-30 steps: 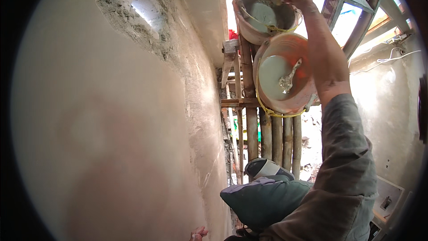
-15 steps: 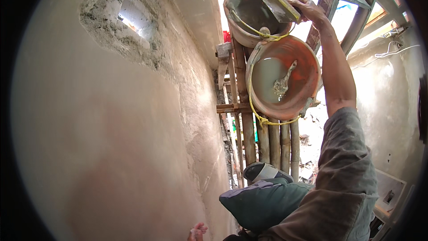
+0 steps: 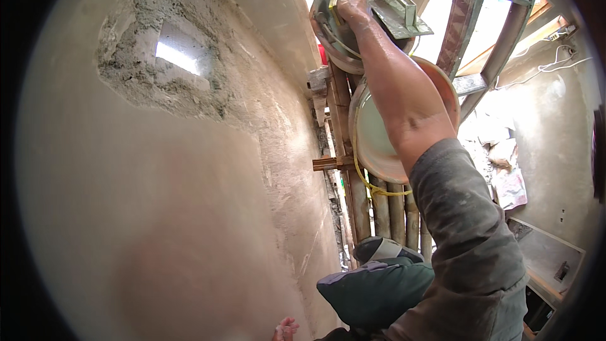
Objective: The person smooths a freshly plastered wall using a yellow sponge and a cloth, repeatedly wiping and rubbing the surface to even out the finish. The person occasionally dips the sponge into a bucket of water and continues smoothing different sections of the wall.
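My right hand (image 3: 355,9) is closed on a flat, yellow-edged piece (image 3: 334,7) over the mouth of the far bucket (image 3: 328,44). Its exact kind is hard to make out. Right beside that hand, a flat plastering float (image 3: 404,14) with a box-shaped handle lies across the bucket's rim, handle up. My forearm crosses the near bucket (image 3: 372,145), an orange one with greyish water and a yellow rope handle (image 3: 361,173), and hides part of its inside. Low by the wall, my left hand (image 3: 286,329) shows loosely bent fingers, apart, with nothing seen in them.
A plastered wall (image 3: 189,215) with a rough patch around a square opening (image 3: 180,57) fills the left. The buckets stand on bamboo poles (image 3: 396,215), with my shoe (image 3: 385,249) on them. A ladder (image 3: 470,25) leans at the right.
My right hand has moved left from the float's right end to over the far bucket, with the yellow-edged piece in it. The float stays on the rim. My forearm now covers the near bucket's brush.
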Tool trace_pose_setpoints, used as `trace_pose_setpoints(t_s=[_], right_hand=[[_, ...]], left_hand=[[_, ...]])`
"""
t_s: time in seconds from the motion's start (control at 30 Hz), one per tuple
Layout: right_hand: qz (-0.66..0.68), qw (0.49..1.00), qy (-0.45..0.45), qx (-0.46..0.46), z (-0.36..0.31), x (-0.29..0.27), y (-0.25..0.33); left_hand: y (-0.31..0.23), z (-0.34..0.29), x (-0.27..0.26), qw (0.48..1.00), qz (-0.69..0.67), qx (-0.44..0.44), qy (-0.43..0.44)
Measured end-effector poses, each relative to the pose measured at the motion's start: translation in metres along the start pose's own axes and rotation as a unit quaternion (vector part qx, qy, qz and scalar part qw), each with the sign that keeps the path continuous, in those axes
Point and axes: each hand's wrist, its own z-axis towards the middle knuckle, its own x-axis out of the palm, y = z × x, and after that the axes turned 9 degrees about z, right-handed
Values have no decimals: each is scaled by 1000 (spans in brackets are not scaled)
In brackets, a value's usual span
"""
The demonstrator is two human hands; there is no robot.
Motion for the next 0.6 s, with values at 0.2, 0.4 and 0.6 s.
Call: trace_pose_setpoints(t_s=[0.2, 0.4, 0.6], right_hand=[[-1, 987, 18, 159, 49, 27, -35], [-300, 940, 156, 43, 75, 47, -43], [-254, 955, 130, 83, 123, 33, -70]], left_hand=[[1, 9, 6, 1000, -19, 12, 15], [-27, 3, 6, 1000, -1, 11, -20], [-8, 17, 6, 1000, -9, 4, 14]])
